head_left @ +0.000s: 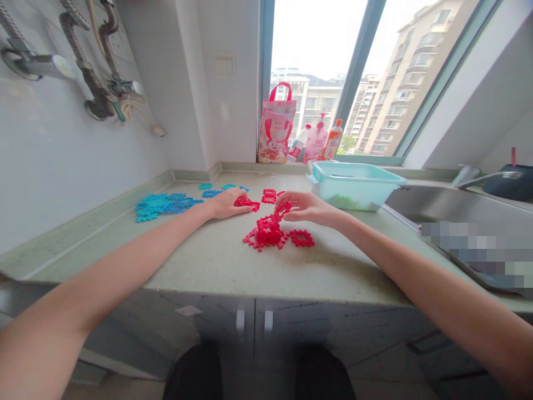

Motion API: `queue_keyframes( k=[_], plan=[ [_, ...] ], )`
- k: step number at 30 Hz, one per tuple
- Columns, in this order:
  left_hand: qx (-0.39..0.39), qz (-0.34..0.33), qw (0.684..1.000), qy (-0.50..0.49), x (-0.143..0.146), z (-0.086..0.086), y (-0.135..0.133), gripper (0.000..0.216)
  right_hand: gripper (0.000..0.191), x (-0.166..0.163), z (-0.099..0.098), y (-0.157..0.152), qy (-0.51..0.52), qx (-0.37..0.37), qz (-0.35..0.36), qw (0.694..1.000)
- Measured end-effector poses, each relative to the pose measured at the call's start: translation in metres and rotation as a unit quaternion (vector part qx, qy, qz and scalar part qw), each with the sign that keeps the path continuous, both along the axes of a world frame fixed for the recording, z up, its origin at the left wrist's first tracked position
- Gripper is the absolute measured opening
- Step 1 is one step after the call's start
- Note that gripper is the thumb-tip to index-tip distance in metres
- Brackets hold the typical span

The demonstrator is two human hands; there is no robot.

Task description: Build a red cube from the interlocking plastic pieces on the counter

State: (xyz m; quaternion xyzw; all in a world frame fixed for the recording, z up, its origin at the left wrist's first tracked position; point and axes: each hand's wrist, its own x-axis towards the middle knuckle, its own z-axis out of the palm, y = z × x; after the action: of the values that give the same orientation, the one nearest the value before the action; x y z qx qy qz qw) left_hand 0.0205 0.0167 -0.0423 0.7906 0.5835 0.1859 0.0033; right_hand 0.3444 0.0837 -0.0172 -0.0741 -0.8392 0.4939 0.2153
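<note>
My left hand [228, 203] rests low over the counter, its fingers curled on a red notched square tile [251, 205]. My right hand [306, 208] pinches another red tile [283, 209] between thumb and fingers, just above a heap of red tiles [268, 236]. A single red frame-shaped tile [302, 238] lies flat to the right of the heap. Farther back, between my hands, a few red tiles [269, 195] lie together. Left of my left hand, light-blue tiles [152, 206] and darker blue tiles [179, 202] are spread in a pile.
A teal plastic tub [353, 186] with something green inside stands behind my right hand. The steel sink [410, 197] is at the right. Along the windowsill stand a pink bag [276, 133], a pump bottle [316, 143] and an orange-capped bottle [333, 140]. The counter's front edge [250, 300] runs before me.
</note>
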Motion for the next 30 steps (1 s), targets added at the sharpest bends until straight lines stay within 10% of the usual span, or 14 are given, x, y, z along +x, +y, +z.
queue_keyframes(
  k=[13,30],
  plan=[
    [0.004,-0.002,1.0,0.018,0.001,0.0,0.002,0.042,0.023,0.016,0.018,0.006,-0.066,0.243,0.045,0.967],
    [0.02,0.003,1.0,0.01,0.002,-0.001,0.001,0.037,0.045,0.015,0.022,-0.006,-0.097,0.278,0.035,0.955]
  ],
)
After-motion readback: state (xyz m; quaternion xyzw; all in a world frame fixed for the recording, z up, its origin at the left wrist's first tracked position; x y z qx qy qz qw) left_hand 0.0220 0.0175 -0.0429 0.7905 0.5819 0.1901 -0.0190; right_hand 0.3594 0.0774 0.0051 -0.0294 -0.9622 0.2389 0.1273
